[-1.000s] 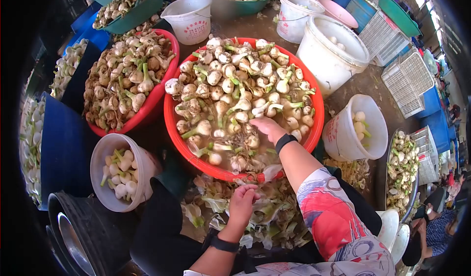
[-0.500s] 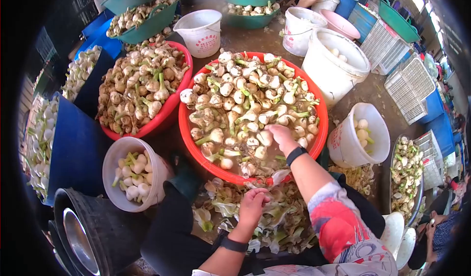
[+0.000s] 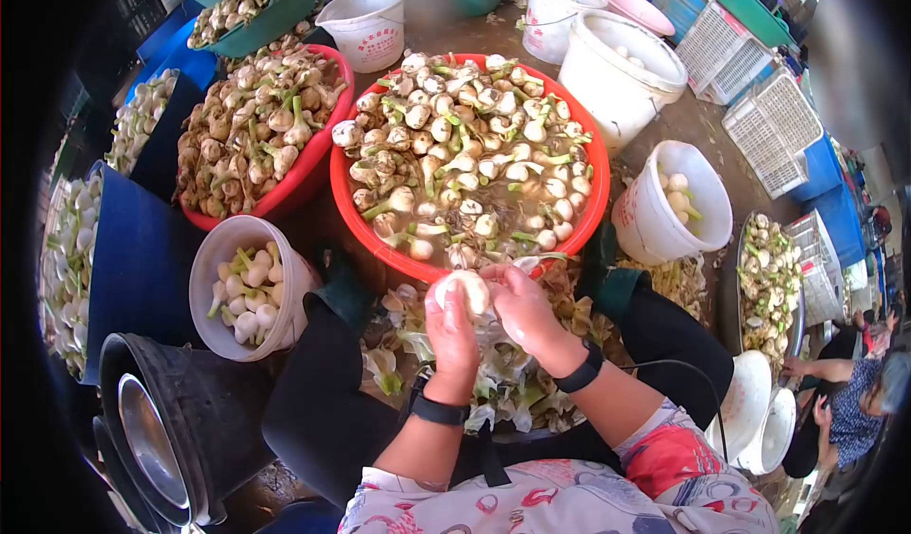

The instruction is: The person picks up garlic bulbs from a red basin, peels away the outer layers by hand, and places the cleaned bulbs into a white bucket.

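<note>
Between my two hands, over the near rim of the red basin, is a whitish garlic bulb (image 3: 472, 293). My left hand (image 3: 450, 330) is closed around its left side, thumb pressed against it. At its right side, the bent fingers of my right hand (image 3: 528, 314) pinch at the bulb; their tips are partly hidden. The red basin (image 3: 600, 185) in front holds muddy water and many garlic bulbs with short green stems. Below my hands lies a heap of peeled garlic skins and leaves (image 3: 508, 382).
At left stands a white bucket (image 3: 204, 278) with clean garlic, beside a black tub (image 3: 204, 420). A second red basin (image 3: 340, 93) is piled with unpeeled garlic. To the right are another white bucket (image 3: 645, 216) and plastic crates (image 3: 778, 135). A person (image 3: 854, 415) sits at far right.
My right hand has come back from the basin toward my left hand, and a garlic bulb is now held between them. The camera view has shifted slightly, with another person more visible at right.
</note>
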Motion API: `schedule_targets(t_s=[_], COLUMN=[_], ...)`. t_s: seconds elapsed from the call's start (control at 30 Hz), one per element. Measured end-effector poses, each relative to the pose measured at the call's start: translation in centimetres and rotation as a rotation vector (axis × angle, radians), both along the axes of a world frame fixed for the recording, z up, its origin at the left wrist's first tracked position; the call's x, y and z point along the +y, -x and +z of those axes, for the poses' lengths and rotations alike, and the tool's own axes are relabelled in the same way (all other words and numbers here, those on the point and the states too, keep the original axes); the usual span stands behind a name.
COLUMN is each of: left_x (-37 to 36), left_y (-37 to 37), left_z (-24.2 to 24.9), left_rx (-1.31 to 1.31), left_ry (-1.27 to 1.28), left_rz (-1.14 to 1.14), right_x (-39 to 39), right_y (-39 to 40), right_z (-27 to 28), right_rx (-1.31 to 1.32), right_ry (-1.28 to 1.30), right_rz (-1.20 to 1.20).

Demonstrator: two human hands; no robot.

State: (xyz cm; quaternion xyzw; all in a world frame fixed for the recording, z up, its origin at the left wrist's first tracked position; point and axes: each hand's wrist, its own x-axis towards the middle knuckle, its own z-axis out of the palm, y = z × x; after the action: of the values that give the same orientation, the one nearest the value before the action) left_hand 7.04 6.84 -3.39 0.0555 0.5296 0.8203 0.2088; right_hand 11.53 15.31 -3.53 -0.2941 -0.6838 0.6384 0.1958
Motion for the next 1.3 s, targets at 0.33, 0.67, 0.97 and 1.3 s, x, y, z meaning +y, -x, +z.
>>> schedule_targets(t_s=[0.33, 0.67, 0.97, 1.3], left_x=[-0.9, -0.5, -1.4, -2.6], left_y=[-1.1, -0.4, 2.6, 0.7], left_z=[2.3, 0.3, -0.1, 2.6], left_rx=[0.118, -0.083, -0.657, 0.248], left_ry=[0.119, -0.051, -0.431, 0.319], left_rz=[-0.133, -0.243, -0.460, -0.631], right_x=[0.8, 1.2, 3.8, 2.5], right_y=[-5.1, -5.3, -5.4, -6.5], right_z=[7.1, 4.2, 3.3, 4.1], right_rx=[-0.217, -0.120, -0.489, -0.190], right_ry=[-0.343, -0.415, -0.558, -0.761], right_rz=[0.347, 0.249, 0.258, 0.497])
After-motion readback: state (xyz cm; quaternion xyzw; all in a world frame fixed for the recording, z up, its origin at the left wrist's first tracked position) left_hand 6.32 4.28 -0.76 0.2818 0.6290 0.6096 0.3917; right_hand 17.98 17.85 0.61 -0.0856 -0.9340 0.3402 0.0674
